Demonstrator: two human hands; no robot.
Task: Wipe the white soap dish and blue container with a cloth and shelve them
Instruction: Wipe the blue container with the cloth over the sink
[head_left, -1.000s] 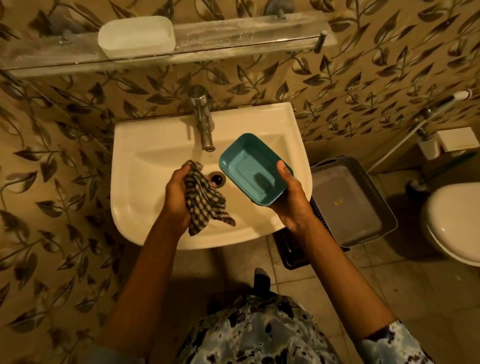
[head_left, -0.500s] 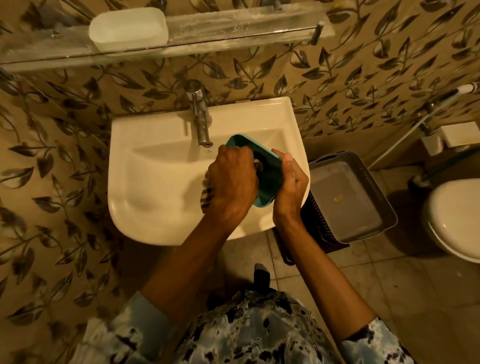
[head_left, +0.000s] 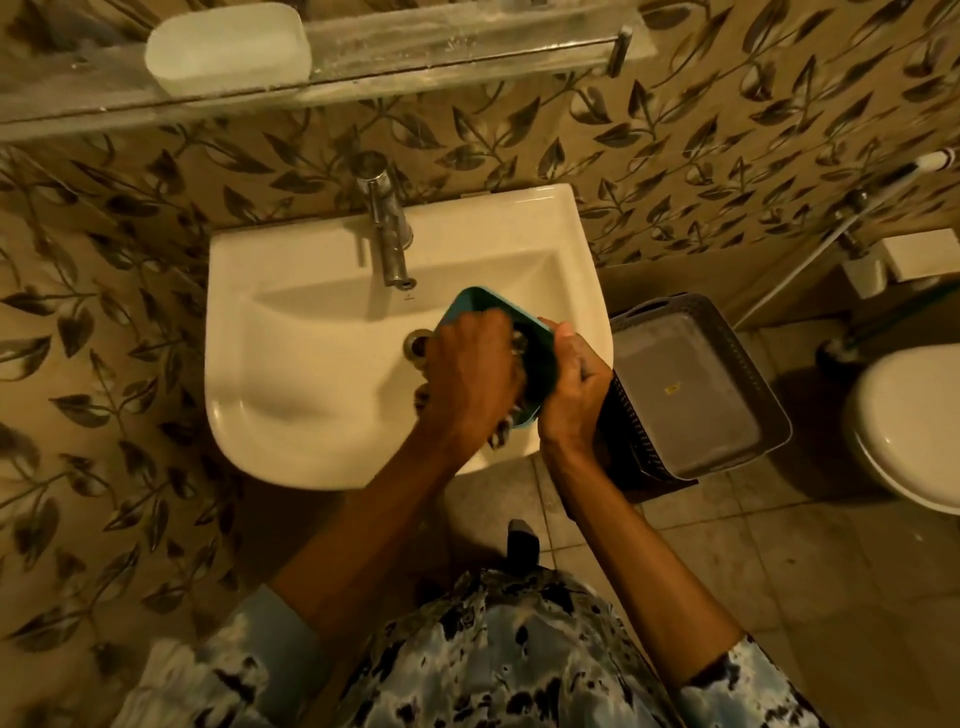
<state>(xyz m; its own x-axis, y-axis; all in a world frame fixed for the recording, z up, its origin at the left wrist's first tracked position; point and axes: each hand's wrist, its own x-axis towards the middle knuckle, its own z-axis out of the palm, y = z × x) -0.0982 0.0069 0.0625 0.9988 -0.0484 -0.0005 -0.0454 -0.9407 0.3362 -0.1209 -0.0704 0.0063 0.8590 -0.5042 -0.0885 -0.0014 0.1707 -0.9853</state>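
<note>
The blue container (head_left: 540, 364) is tilted on edge over the white sink (head_left: 291, 374), its open side facing left. My right hand (head_left: 574, 395) grips its right rim. My left hand (head_left: 470, 374) presses the checked cloth (head_left: 501, 439) into the container's inside; only scraps of cloth show below and beside the hand. The white soap dish (head_left: 228, 49) sits on the glass shelf (head_left: 467, 52) above the sink, at its left part.
A metal tap (head_left: 387, 239) stands at the sink's back. A grey plastic basket (head_left: 696, 384) sits on the floor right of the sink. A toilet (head_left: 909, 426) is at the far right. Leaf-patterned tiles cover the wall.
My left hand moved right with the cloth from over the drain into the container. My right hand tipped the container from face-up to on edge.
</note>
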